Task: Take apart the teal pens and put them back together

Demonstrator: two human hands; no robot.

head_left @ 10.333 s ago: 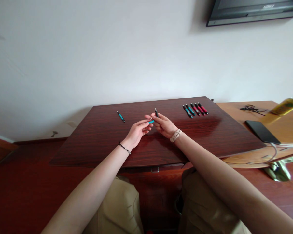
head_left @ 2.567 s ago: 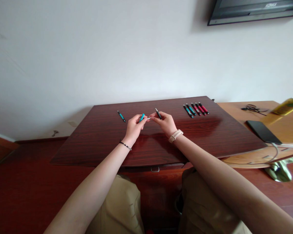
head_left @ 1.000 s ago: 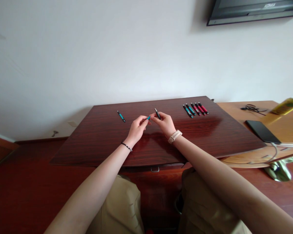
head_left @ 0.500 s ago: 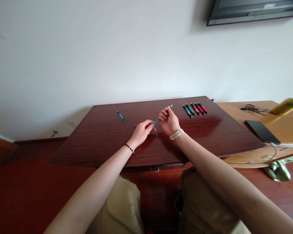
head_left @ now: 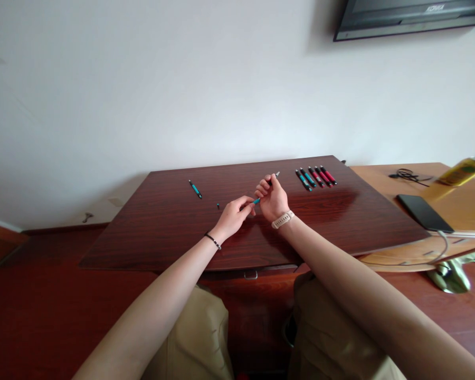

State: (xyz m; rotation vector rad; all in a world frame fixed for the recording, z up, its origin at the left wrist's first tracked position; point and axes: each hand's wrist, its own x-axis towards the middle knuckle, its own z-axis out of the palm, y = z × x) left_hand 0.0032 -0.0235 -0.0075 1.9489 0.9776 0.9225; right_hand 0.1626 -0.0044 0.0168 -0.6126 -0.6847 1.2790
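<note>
Between the fingertips of my left hand [head_left: 236, 211] is a teal pen barrel [head_left: 256, 201], its end pointing at my right palm. My right hand [head_left: 273, 197] is curled, palm up, around a dark pen part with a silvery tip [head_left: 277, 173] poking out above the fingers. The two hands nearly meet; whether the barrel touches the right hand I cannot tell. Just left of my left hand a tiny dark and teal piece [head_left: 218, 206] lies on the table. Farther left rests a teal and black pen [head_left: 195, 189].
A row of teal and red pens [head_left: 315, 178] lies at the back right of the dark wooden table [head_left: 162, 227]. On the lighter cabinet to the right are a phone [head_left: 423, 212], a black cable [head_left: 409, 177] and a yellow can [head_left: 461, 171]. A television [head_left: 411, 18] hangs above.
My left hand has moved slightly right, bringing the teal barrel up close to my right hand. The tiny piece on the table now shows more fully. My right hand has barely shifted.
</note>
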